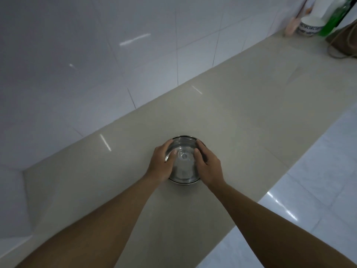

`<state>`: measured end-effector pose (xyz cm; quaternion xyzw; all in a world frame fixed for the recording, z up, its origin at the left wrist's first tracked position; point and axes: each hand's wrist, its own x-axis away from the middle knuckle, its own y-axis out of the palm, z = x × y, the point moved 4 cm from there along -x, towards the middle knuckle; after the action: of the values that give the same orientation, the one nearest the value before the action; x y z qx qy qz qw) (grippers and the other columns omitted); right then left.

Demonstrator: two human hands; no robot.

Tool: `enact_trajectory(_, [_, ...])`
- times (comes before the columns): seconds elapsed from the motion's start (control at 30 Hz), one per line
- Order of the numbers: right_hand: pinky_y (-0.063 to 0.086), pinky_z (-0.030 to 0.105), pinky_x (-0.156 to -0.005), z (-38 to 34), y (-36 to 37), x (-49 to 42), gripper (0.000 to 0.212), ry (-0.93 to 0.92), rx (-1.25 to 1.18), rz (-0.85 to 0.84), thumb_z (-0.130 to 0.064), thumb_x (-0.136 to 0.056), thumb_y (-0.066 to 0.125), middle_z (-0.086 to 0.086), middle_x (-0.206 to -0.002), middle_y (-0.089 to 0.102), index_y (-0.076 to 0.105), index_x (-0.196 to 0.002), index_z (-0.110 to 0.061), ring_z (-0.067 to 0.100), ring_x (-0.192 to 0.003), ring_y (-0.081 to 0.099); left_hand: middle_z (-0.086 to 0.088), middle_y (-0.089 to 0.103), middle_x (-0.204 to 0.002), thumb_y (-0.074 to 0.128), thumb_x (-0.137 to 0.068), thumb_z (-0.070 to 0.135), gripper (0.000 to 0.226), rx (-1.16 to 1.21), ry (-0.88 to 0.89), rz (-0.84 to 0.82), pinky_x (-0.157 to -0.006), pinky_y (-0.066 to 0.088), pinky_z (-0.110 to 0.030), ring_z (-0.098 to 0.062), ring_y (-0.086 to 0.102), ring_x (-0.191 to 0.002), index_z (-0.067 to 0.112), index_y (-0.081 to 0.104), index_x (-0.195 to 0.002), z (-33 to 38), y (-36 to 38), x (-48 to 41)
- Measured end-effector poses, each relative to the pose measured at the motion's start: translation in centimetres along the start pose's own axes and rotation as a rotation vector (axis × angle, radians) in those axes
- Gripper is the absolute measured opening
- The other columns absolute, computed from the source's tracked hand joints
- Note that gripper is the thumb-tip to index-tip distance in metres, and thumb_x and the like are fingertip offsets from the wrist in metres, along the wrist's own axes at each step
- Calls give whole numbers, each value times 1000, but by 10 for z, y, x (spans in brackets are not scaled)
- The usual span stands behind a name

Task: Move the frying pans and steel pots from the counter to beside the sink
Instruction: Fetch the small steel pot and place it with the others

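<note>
**2 hands clamped on a lidded pot, mid-counter**

A steel pot [182, 168] with its lid on shows just below the centre of the frame, on the beige counter [241, 117]. The small lid knob [184, 156] faces the camera. The left hand [160, 163] grips the pot's left rim and the right hand [208, 165] grips its right rim. Fingers curl round the sides and both thumbs lie on the lid. Whether the base touches the counter cannot be told.

The pot lies about midway between the counter's 2 long edges. The back edge meets the white tiled wall [92, 62] along a diagonal from the left to the upper right. The front edge drops to the pale floor [318, 190] at the lower right. At the left of the frame the counter ends in a corner against a side wall.

Bare counter stretches from the pot toward the upper right. There, well apart from the pot, a white patterned container [309, 27] stands beside a green bottle [333, 20] and a brown bag [345, 41], close to the wall
</note>
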<state>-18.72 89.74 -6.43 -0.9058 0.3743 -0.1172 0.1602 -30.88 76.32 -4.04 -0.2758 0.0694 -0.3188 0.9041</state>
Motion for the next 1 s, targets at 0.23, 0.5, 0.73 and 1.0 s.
enact_trajectory(0.23, [30, -6, -92, -38, 18, 37, 41, -84, 16, -57, -30, -103, 55, -19, -126, 61, 57, -143, -27, -5, -116, 53, -11, 55, -136, 58, -100, 20, 45, -15, -58, 75, -102, 29, -16, -22, 46, -131, 13, 51, -144, -2, -43, 45])
enact_trajectory(0.5, [40, 12, -103, -104, 56, 112, 37, -255, -4, -151, -28, -103, 54, -13, -132, 67, 61, -140, -28, 2, -121, 59, 10, 64, -113, 55, -98, 17, 36, 30, 87, 219, -92, 40, -8, 9, 59, -102, 17, 56, -134, 14, -130, 138])
enact_trajectory(0.73, [40, 13, -106, -158, 118, 218, 37, -338, -29, -319, -32, -103, 53, -17, -133, 66, 62, -139, -33, -3, -122, 57, -3, 69, -117, 55, -101, 23, 40, -2, -40, 335, -86, 43, -10, -14, 65, -104, 13, 51, -139, -17, -212, 263])
enact_trajectory(1.0, [38, -1, -90, -209, 210, 371, 32, -456, -50, -609, -35, -103, 51, -30, -115, 68, 64, -131, -42, -21, -105, 57, -11, 62, -118, 49, -102, 34, 41, -37, -259, 578, -99, 46, -39, -29, 56, -117, 20, 45, -140, -68, -301, 450])
